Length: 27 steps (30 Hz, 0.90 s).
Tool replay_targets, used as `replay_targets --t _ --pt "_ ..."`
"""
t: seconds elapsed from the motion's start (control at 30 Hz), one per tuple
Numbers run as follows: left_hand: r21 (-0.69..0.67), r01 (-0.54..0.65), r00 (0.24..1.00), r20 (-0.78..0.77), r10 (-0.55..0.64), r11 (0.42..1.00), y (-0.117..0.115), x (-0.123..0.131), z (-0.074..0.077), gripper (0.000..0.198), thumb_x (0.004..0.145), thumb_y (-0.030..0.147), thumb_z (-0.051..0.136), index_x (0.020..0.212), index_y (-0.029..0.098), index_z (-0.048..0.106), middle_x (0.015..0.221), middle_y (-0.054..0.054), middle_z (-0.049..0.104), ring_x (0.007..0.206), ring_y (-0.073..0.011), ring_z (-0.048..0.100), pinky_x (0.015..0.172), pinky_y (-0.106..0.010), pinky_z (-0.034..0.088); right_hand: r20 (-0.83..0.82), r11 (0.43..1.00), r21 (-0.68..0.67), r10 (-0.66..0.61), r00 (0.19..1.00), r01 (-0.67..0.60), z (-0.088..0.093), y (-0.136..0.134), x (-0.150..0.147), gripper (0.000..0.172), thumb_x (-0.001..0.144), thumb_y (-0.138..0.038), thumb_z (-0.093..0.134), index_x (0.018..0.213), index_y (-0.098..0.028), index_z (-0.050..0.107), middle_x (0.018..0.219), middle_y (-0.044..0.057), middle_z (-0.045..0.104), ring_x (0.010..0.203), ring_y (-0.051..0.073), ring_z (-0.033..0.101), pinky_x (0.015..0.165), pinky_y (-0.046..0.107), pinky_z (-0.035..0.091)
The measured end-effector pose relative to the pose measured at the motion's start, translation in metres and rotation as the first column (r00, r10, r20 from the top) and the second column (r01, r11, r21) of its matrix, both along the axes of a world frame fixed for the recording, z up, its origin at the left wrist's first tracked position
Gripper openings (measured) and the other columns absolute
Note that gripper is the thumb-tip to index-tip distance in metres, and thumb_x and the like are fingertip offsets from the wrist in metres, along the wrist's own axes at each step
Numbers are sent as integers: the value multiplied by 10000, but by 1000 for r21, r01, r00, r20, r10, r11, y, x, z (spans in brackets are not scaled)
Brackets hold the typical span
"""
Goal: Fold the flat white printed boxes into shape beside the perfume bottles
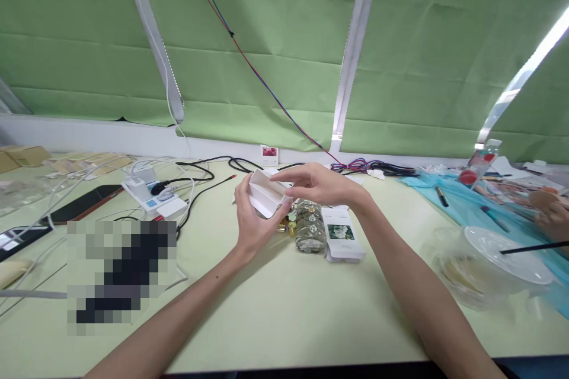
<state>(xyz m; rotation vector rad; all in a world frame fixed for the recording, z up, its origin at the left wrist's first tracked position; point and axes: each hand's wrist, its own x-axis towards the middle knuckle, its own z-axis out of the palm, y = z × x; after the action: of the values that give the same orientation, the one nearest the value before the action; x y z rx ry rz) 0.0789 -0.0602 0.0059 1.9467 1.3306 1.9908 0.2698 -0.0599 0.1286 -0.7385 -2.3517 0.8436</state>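
My left hand (255, 228) is wrapped around a small white cardboard box (265, 194), tilted with its open end towards me. Over the box's right edge is my right hand (313, 183), its thumb and fingertips closed on the flap there. Just below the hands lies a row of clear round containers (310, 228), partly covered by my right hand. Small gold-capped bottles (291, 228) stand beside them, mostly hidden. Right of the row lies a white flower-printed box (342, 234).
A power strip (153, 192) with tangled cables sits on the left, near a dark phone (82, 204). At the right are a lidded plastic bowl (484, 272), a blue sheet (438, 195), a bottle (482, 163) and another person's hand (553, 216). A small card (269, 156) leans at the back.
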Motion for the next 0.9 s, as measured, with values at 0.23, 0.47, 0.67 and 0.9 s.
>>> replay_targets --t 0.23,0.47,0.67,0.9 --pt "143 -42 992 -113 59 989 1 -1 2 845 766 432 851 1460 239 409 1360 -131 549 1282 -310 560 1058 -474 497 -56 982 -168 -92 994 81 -11 27 21 463 947 -214 659 1409 -230 619 1457 123 640 1160 248 724 927 399 633" --pt "144 13 979 -203 17 990 0 -2 -3 896 748 378 871 1475 245 365 1394 -140 558 1278 -315 580 1053 -467 505 134 836 -74 -531 837 543 -24 57 60 414 973 -168 645 1387 -170 626 1371 175 690 1192 238 705 933 323 600" --pt "118 35 968 -252 -4 992 1 -2 -6 846 766 391 857 1456 263 384 1390 -137 569 1282 -330 581 1053 -498 500 277 678 -7 -705 653 735 -34 70 83 434 980 -270 671 1394 -149 627 1351 185 688 948 210 749 889 315 567" --pt "121 59 964 -266 -25 991 1 0 -7 824 778 373 842 1455 257 388 1378 -139 576 1270 -327 587 1045 -493 503 382 582 14 -754 534 813 -50 82 84 495 961 -312 682 1416 -133 603 1143 139 758 842 180 720 764 247 518"
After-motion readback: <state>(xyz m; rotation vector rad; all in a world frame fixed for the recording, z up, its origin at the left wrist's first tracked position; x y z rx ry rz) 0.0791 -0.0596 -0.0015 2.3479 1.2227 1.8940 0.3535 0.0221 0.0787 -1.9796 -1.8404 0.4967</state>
